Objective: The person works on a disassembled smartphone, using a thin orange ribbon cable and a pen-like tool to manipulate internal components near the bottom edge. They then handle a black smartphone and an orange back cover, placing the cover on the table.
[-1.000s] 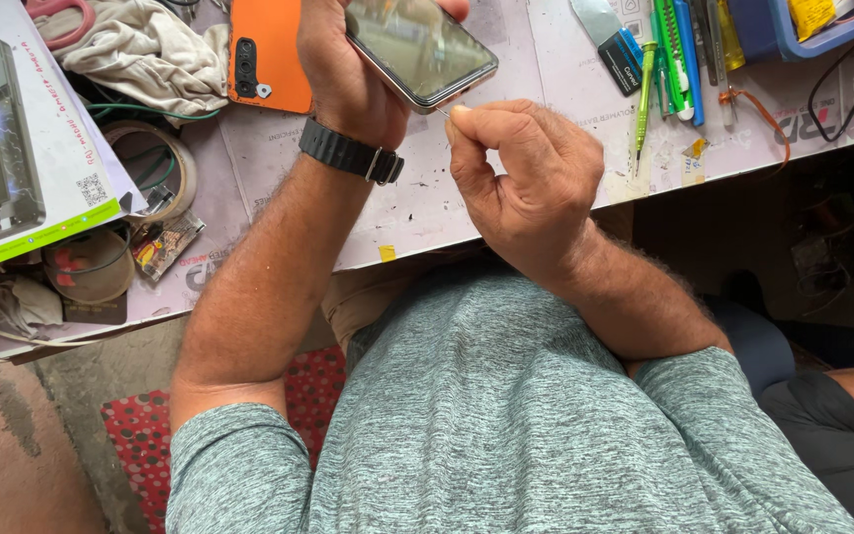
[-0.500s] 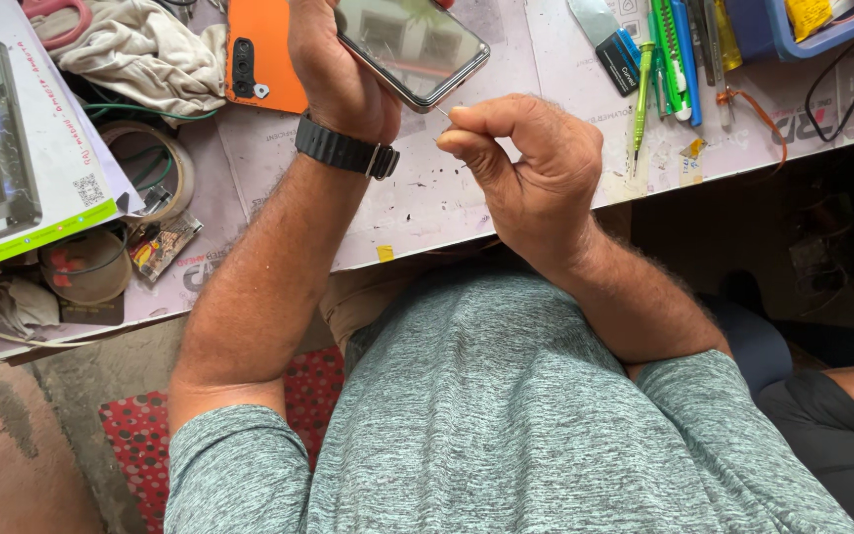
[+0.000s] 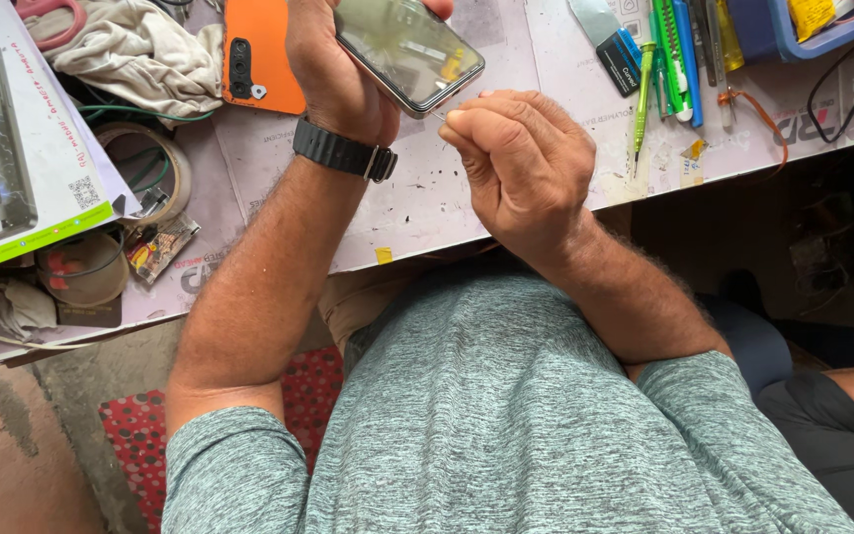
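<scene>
You've got the phone (image 3: 409, 51) up over the desk (image 3: 417, 203), glass side facing you, gripped in your left hand (image 3: 333, 69), though the frame's top edge cuts off its far end. Your right hand (image 3: 521, 163) is clenched right at its lower corner, pinching something thin I honestly can't make out. The orange phone cover (image 3: 264, 59) sits just behind your left hand, screwdrivers (image 3: 674, 59) off to the right.
</scene>
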